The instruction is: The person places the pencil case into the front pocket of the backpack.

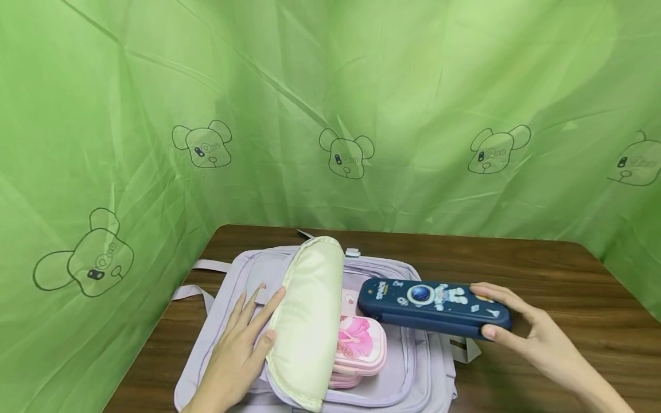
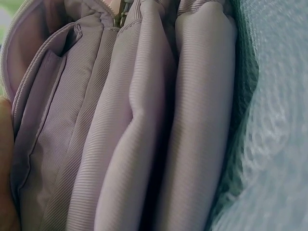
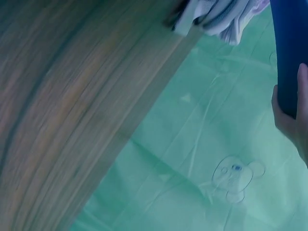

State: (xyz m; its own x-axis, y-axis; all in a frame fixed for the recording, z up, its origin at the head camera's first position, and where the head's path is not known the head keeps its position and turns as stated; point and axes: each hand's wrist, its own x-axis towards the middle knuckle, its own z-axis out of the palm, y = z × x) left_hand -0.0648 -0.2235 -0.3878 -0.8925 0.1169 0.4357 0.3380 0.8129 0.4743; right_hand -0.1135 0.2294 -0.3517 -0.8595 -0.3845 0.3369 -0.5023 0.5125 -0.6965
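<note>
A pale lilac backpack [image 1: 206,350] lies on the table with its front pocket flap [image 1: 307,321] folded back, showing the cream lining. My left hand [image 1: 232,355] rests against that flap, fingers spread and fairly straight. In the left wrist view, the backpack's layered fabric [image 2: 115,125] fills the middle. A dark blue pencil case [image 1: 439,318] with an astronaut print is held above the bag's right side; my right hand [image 1: 539,341] grips its right end between thumb and fingers. Inside the pocket sit pink cases [image 1: 364,350], stacked, partly hidden by the flap.
The brown wooden table [image 1: 563,287] extends right of the bag. Green curtains [image 1: 413,86] with bear-head drawings surround it. Straps [image 1: 193,291] stick out at the bag's left, and another strap [image 1: 467,350] lies at its right. Light blue mesh-like fabric [image 2: 279,130] borders the left wrist view.
</note>
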